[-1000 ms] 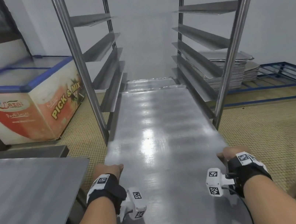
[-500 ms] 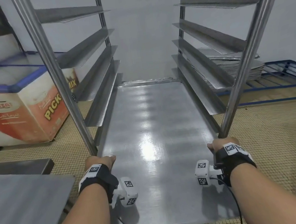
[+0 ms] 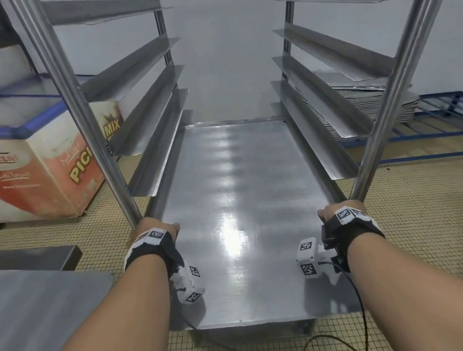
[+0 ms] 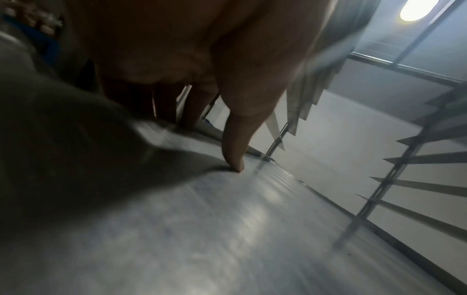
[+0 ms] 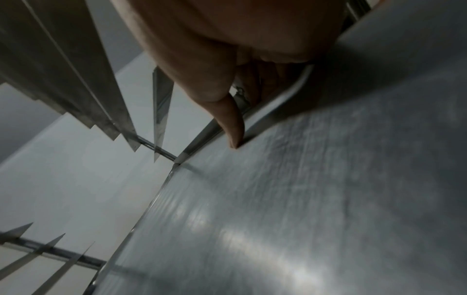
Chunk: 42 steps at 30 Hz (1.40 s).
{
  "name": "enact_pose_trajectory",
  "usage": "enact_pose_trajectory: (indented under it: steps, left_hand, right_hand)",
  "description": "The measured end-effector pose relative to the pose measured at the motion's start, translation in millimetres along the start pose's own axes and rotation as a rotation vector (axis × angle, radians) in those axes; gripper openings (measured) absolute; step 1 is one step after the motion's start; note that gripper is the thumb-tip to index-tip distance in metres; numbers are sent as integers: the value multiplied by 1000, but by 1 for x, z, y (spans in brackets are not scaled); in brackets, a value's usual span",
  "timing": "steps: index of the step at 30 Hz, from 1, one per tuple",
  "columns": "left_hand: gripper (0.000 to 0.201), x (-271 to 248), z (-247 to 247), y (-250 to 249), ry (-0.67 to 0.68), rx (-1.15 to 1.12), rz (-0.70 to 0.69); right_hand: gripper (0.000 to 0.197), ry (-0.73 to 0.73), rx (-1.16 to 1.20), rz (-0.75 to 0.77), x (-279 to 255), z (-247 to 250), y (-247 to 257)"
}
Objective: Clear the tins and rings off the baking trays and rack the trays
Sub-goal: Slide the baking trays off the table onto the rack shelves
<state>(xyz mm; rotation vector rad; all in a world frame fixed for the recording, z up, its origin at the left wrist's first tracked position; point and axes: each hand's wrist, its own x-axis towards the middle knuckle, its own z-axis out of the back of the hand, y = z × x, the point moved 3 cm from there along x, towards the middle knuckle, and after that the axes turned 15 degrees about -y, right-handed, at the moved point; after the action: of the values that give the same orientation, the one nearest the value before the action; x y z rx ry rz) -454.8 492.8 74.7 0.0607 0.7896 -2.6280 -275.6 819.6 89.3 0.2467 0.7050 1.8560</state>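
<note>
Left hand (image 3: pixel 156 232) grips the left long edge of the baking tray (image 3: pixel 238 204), thumb (image 4: pixel 233 147) pressed on the top face, fingers curled under the rim. Right hand (image 3: pixel 338 213) holds the opposite edge likewise, thumb (image 5: pixel 233 127) on top beside the raised lip, remaining fingers mostly hidden beneath.

The tray lies level, most of its length between the side runners of the rack (image 3: pixel 89 131), its near end overhanging towards the person. Whether its far end has reached the back cannot be told. The tray surface is bare; no tins or rings on it.

Handling assessment: a broad, thin metal sheet, judged stiff and moderately light, but smooth and polished, hence liable to slip under a thumb alone. The raised rim gives the secure purchase; hold at both long edges, evenly opposed, to keep it square to the runners and prevent jamming.

Also noted: a chest freezer (image 3: pixel 23 153) left, a stack of trays (image 3: pixel 375 98) behind the rack on the right, a steel table (image 3: pixel 19 315) near left.
</note>
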Motion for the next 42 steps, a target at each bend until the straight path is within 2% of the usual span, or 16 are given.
enact_pose_trajectory:
  steps: [2, 3, 7, 10, 13, 16, 19, 20, 21, 24, 26, 28, 31, 42]
  left_hand:
    - [36, -3, 6, 0, 4, 74, -106]
    - [35, -5, 8, 0, 16, 136, -162]
    - [61, -32, 16, 5, 130, 231, -371]
    - [61, -52, 18, 16, 237, 338, -522]
    - [56, -84, 30, 28, 286, 368, -669]
    - [80, -113, 38, 46, 365, 319, -714]
    - [115, -139, 38, 65, 417, 375, -779]
    - [119, -144, 35, 70, 408, 400, -806]
    - [115, -148, 31, 74, 380, 421, -836]
    - [82, -153, 20, 80, 186, 477, -915]
    - [79, -151, 13, 82, 77, 494, -939]
    - [87, -146, 5, 83, 32, 512, -958]
    - [95, -135, -5, 79, -4, 520, -964]
    - [97, -85, -26, 28, -31, 499, -952]
  right_hand:
    - [30, -35, -75, 130, -2, 4, 3]
    - [31, -39, -56, 107, 1, 5, 2]
    - [51, -57, 14, 91, -23, 14, 1]
    - [57, 19, -79, 134, -50, 16, -6]
    - [60, 111, -147, 273, -77, 15, -18]
    - [70, 196, -174, 427, -107, 17, -33]
    - [105, 305, -285, 597, -137, 15, -48]
    - [116, 317, -362, 652, -142, 12, -53]
    - [118, 295, -420, 713, -145, 9, -57]
    - [92, 134, -482, 862, -148, 3, -63]
    - [76, 52, -473, 898, -146, -1, -67]
    - [70, -25, -456, 947, -142, -6, -71]
    - [71, -85, -461, 996, -132, -14, -71]
    - [77, -111, -496, 1027, -71, -42, -29]
